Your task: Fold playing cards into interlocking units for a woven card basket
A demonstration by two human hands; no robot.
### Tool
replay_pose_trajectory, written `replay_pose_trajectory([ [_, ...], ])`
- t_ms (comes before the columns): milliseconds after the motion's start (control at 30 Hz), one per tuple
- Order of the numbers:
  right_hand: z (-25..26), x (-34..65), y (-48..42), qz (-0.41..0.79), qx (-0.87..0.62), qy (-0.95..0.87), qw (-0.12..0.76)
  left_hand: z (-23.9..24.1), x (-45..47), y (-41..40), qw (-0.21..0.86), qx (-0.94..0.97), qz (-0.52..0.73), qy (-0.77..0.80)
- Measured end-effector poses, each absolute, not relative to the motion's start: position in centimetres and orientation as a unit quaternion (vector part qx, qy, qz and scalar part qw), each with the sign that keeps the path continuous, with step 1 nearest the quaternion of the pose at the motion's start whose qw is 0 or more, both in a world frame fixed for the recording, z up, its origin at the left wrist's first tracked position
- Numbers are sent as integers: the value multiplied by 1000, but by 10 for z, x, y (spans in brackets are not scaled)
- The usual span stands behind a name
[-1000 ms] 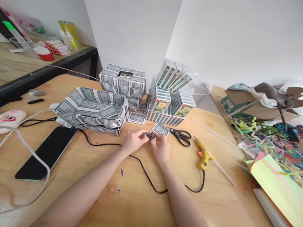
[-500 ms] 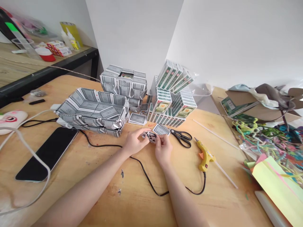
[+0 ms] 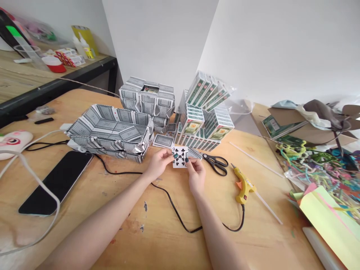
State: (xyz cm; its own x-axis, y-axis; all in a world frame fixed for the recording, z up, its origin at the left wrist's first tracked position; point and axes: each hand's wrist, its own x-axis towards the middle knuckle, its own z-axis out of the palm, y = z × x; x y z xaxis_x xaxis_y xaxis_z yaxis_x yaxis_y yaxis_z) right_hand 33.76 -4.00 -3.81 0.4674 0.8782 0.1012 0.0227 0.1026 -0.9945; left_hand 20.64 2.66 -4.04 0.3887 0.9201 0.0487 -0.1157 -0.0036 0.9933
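Between my two hands a playing card (image 3: 180, 162), a nine of clubs, is held face toward me, upright above the table. My left hand (image 3: 160, 162) pinches its left side with thumb and fingers. On its right side my right hand (image 3: 196, 170) grips the edge, thumb in front. Whether more cards sit behind it I cannot tell. Partly hidden behind my right hand, a patterned card (image 3: 194, 153) lies face down. Black-handled scissors (image 3: 216, 163) rest just to the right. A small stack of cards (image 3: 163, 140) lies beyond my left hand.
An open tray built of folded cards (image 3: 112, 129) stands left, with a card-covered box (image 3: 147, 98) behind. Card packs (image 3: 192, 122) are piled at the back. A yellow glue gun (image 3: 243, 185) lies right, its black cord (image 3: 174, 210) crossing under my forearms. A phone (image 3: 56, 183) lies left.
The card was tilted low and bowed between my fingers; now it stands flat and upright with its face showing. Both hands have shifted slightly and still hold it.
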Motion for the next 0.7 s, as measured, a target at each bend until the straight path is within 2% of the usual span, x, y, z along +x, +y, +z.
replay_pose_trajectory([
  [467,-32,334,-40,487,-511,-312,636,-35,208,16,564,608,394,396],
  [700,-30,330,-41,483,-523,-317,626,-32,209,13,592,587,391,389],
])
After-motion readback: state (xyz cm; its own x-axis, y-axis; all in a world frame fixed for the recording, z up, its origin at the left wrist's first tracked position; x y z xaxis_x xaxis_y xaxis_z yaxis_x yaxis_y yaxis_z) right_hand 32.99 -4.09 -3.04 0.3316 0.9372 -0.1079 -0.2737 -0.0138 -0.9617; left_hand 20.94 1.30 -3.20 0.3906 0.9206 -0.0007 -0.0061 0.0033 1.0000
